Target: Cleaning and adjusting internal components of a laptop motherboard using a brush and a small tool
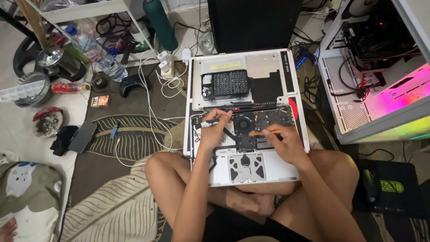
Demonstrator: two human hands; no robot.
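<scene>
Person seated cross-legged on a leaf-patterned rug point(112, 197), an opened laptop point(251, 170) with its bottom cover off resting across the lap. Trackpad underside point(246, 166) nearest the body, bare silver casing either side. Left hand point(214, 130) lies on the left part of the exposed internals, fingers point(219, 117) curled down and pinching a small dark part at the upper left corner of the chassis; what exactly is pinched is too small to tell. Right hand point(286, 143) sits over the right side of the logic board point(268, 121), fingers closed around a thin orange-tipped tool point(262, 132) whose tip points left onto the board, just right of the round black fan point(244, 124). Just beyond the laptop, touching its far edge, a white box lid point(286, 74) lies flat, carrying a black screwdriver bit set point(229, 84). Left on the rug: white cables point(154, 89), a black game controller point(133, 83), a plastic water bottle point(96, 56). Far right, a white computer case point(371, 67) lit pink and green inside.
</scene>
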